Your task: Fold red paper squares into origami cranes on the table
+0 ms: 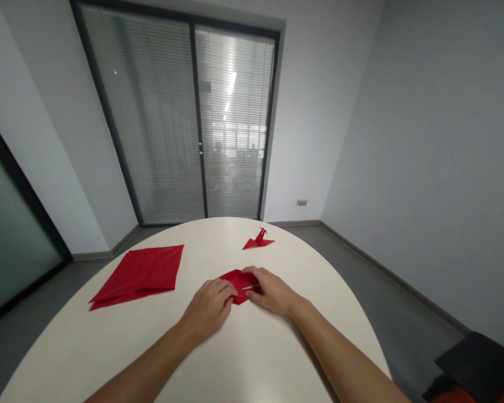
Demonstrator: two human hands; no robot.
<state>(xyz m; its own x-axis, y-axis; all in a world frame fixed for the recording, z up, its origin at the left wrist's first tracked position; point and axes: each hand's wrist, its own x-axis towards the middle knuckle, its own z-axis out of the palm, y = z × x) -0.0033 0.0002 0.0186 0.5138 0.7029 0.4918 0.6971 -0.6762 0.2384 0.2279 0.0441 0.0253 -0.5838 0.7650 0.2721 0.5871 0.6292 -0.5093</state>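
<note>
Forearms (155, 364): both are slanting inward from the bottom edge, above the white table (235, 369); elbows are not showing.
Left hand (210, 305): is keeping its back up; the fingers are curling close together, holding the L side of the red folded paper (236, 278); thumb is mostly hidden.
Right hand (273, 288): is bending like letter C; thumb is touching the near part, fingers are touching the far edge, w/ moderate gap b/w them, holding the R side.
Paper's place: is sitting b/w both hands, approx. mid table; if it is touching the top, I can't tell.
Paper's body: is looking thin, prob. v. light and soft, not slippery; creases are prob. giving it some stiffness.
Paper's open middle: is showing a pale slit; I judge it fragile, easy to crush or tear.
Paper's creased edges: are offering the best hold, I think, w/ finger pads, light pinch, one hand per side.
Red sheets (145, 274): are lying flat in layers, farther L.
Red paper crane (259, 242): is standing beyond the hands, near the far rim, wings spreading.
</note>
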